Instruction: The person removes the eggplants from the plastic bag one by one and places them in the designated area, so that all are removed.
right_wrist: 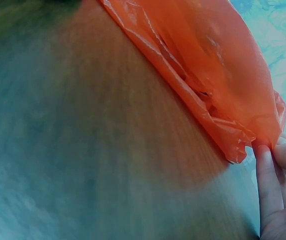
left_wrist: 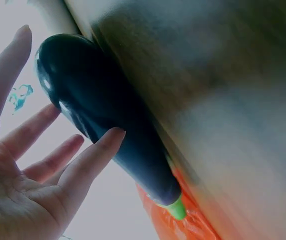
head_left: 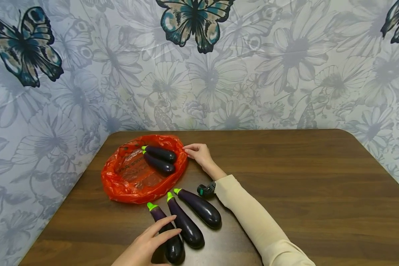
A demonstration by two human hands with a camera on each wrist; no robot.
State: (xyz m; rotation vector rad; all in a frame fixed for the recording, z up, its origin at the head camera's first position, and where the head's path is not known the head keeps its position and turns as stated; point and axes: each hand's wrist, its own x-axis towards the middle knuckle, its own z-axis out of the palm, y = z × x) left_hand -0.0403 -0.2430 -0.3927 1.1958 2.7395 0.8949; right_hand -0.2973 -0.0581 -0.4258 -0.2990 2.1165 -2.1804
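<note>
A red plastic bag (head_left: 127,194) lies with its mouth spread wide on the table. Inside it, toward its right side, rest two eggplants, the back one (head_left: 161,153) and the front one (head_left: 159,164). My right hand (head_left: 200,153) pinches the bag's right edge; the right wrist view shows thumb and fingers (right_wrist: 267,170) on the red film (right_wrist: 223,65). In front of the bag lie three eggplants: left (head_left: 175,249), middle (head_left: 187,229) and right (head_left: 200,208). Over the left one hovers my left hand (head_left: 146,242), fingers spread. In the left wrist view that eggplant (left_wrist: 108,110) is close to the fingertips, contact unclear.
The brown wooden table (head_left: 286,166) extends to the right of the bag. A black device (head_left: 206,190) is worn at the right wrist, near the right eggplant. Behind the table hangs a flower-patterned wall covering (head_left: 212,81) with butterflies.
</note>
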